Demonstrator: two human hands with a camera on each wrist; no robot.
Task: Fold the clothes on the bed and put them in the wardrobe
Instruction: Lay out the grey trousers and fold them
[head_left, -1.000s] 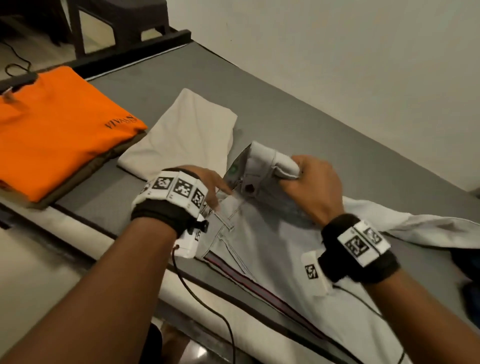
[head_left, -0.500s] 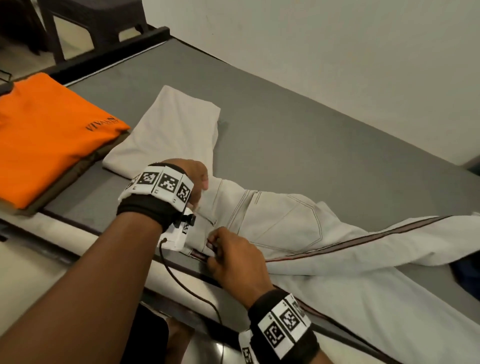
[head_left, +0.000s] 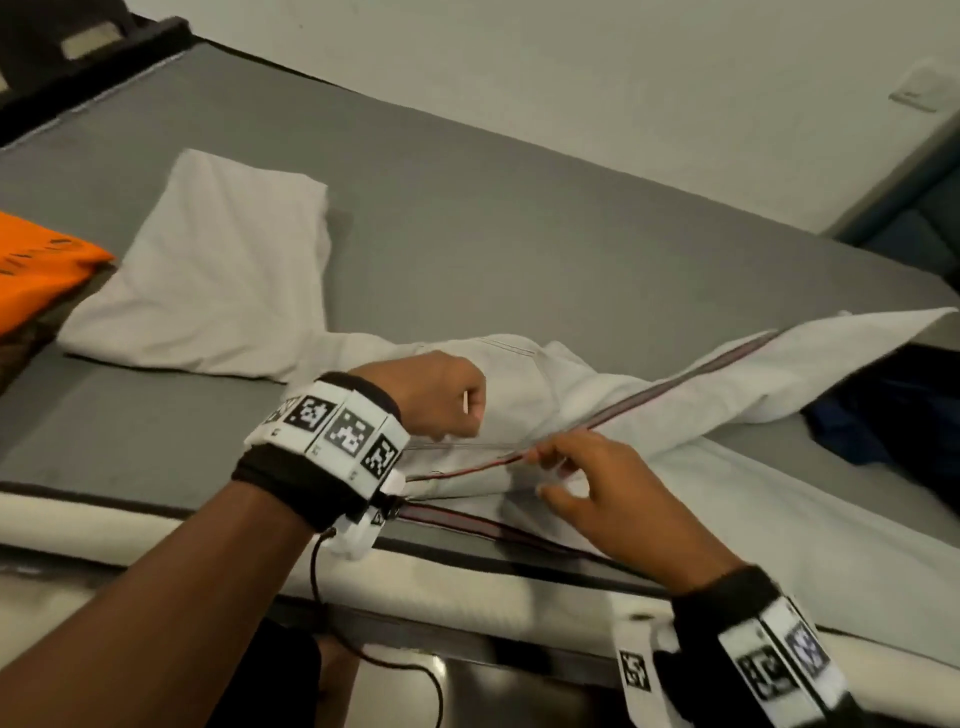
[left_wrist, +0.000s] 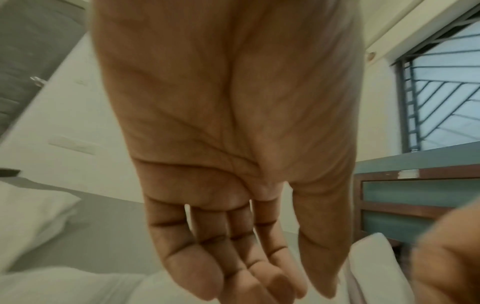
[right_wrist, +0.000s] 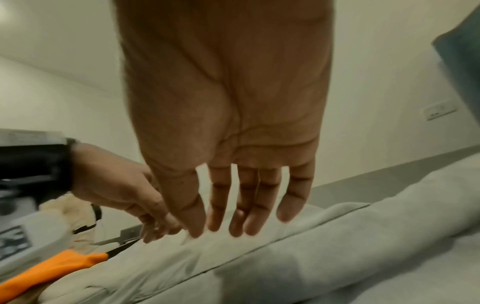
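Aligning legs of white striped trousers (head_left: 649, 395); left hand (head_left: 436, 392), right hand (head_left: 602, 493) both loose-fingered, holding nothing; next: match side seams, smooth flat

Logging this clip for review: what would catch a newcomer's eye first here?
The pale trousers sprawled across the grey bed, a dark red side stripe running along one leg. Both hands work at them near the bed's front edge: the left hand on the cloth, the right hand open over the stripe. At far left, a bright orange garment.
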